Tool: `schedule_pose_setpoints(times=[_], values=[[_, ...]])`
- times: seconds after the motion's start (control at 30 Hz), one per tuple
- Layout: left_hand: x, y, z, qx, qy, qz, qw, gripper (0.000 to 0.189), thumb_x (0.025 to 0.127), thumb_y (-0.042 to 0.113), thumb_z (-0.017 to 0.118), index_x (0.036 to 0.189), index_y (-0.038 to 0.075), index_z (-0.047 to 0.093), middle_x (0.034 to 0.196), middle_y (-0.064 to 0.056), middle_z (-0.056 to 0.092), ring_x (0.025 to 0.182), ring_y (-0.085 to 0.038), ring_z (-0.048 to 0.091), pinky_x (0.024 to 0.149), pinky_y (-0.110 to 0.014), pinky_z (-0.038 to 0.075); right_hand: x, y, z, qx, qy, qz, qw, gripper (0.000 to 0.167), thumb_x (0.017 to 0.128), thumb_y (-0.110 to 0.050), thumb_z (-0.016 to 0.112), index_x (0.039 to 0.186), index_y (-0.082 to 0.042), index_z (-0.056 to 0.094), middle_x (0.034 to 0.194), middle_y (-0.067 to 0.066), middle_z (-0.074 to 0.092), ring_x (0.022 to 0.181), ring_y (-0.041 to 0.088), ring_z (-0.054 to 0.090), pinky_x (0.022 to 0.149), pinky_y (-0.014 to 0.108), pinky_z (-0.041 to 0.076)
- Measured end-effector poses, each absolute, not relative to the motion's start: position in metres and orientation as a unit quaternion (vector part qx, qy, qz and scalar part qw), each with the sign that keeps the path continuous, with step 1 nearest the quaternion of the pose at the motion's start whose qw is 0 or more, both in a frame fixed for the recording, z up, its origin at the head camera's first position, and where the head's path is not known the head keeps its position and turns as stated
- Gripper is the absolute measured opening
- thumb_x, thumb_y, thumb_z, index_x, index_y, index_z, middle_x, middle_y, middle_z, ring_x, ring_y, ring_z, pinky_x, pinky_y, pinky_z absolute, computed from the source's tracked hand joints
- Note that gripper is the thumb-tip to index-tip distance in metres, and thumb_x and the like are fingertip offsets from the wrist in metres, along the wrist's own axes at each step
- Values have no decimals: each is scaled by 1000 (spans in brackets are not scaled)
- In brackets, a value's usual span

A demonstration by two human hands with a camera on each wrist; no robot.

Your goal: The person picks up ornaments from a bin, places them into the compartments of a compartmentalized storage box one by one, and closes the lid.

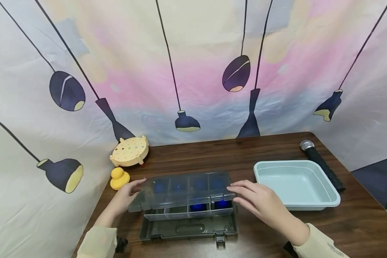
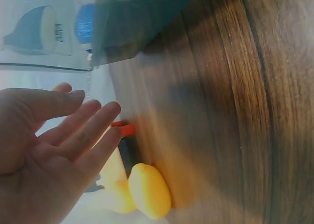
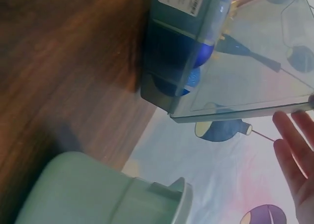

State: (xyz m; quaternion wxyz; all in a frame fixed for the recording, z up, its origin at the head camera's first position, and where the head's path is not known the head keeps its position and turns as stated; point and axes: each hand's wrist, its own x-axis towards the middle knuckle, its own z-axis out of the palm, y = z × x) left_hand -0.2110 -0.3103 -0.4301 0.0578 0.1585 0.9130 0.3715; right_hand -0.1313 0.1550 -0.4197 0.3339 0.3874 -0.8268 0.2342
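A see-through grey compartment box (image 1: 190,229) sits at the front of the table, its lid (image 1: 180,190) raised partway and tilted. Blue balls (image 1: 198,207) show in some of its compartments, and others appear blurred through the lid. My right hand (image 1: 261,202) is at the lid's right edge, fingers fairly straight and fingertips touching or very near it. In the right wrist view part of that hand is cut off by the frame. On the other side, my left hand (image 1: 125,197) stands beside the lid's left end. The left wrist view shows its fingers extended, with nothing held.
A yellow rubber duck (image 1: 119,178) and a cream dotted round object with stubby legs (image 1: 130,151) sit at the back left. Right of the box is a pale blue tray (image 1: 296,207), with a microphone (image 1: 324,166) behind it. A lamp-patterned cloth (image 1: 206,43) hangs at the back.
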Motion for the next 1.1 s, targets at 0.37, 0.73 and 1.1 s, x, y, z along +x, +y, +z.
schedule_pose_setpoints(times=[0.37,0.73,1.1], values=[[-153,-307,-407,111,939,324,18,41,99,33,55,133,9,58,127,-10,60,117,-29,55,94,-50,45,-109,153,-436,419,-818,221,325,31,97,-34,59,124,-20,65,133,-2,56,96,9,65,71,28,55],[-111,-289,-415,57,920,374,98,52,92,41,63,130,6,59,128,-14,58,113,-30,57,84,-39,53,-93,153,-460,430,-822,201,315,33,96,-32,62,125,-17,65,135,0,55,106,11,62,78,27,54],[-81,-279,-442,49,921,385,46,58,85,26,75,134,1,55,129,-17,56,113,-37,56,79,-35,55,-86,149,-477,425,-832,204,292,36,86,-25,74,120,-17,66,130,5,59,104,13,63,76,26,55]])
